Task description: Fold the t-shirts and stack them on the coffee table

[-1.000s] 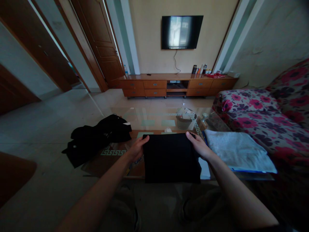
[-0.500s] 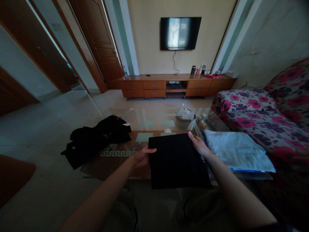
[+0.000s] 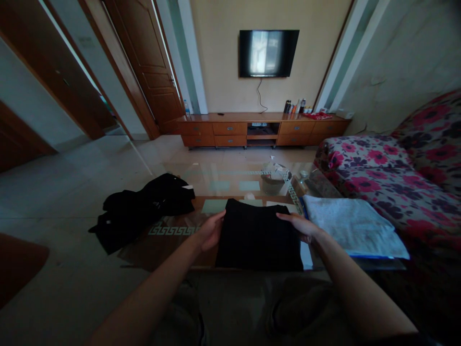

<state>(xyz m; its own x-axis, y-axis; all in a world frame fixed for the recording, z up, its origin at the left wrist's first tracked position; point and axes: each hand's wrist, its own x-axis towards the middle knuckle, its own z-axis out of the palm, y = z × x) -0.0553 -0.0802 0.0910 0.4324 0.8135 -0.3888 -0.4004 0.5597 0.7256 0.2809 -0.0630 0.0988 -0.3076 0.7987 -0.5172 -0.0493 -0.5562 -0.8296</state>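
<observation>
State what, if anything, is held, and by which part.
A folded black rectangular cloth, by its upper sides: left hand on the left edge, right hand on the right.

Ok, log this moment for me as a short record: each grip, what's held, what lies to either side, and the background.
Left grip: on the left edge of the folded black cloth
Right grip: on the same cloth's right side, thumb on top
Surface: glass table with a patterned border
To the left: heap of black clothing
To the right: light gray cloth, laid flat, something blue showing at its edge
Background: wooden cabinet, television on the wall above
</observation>
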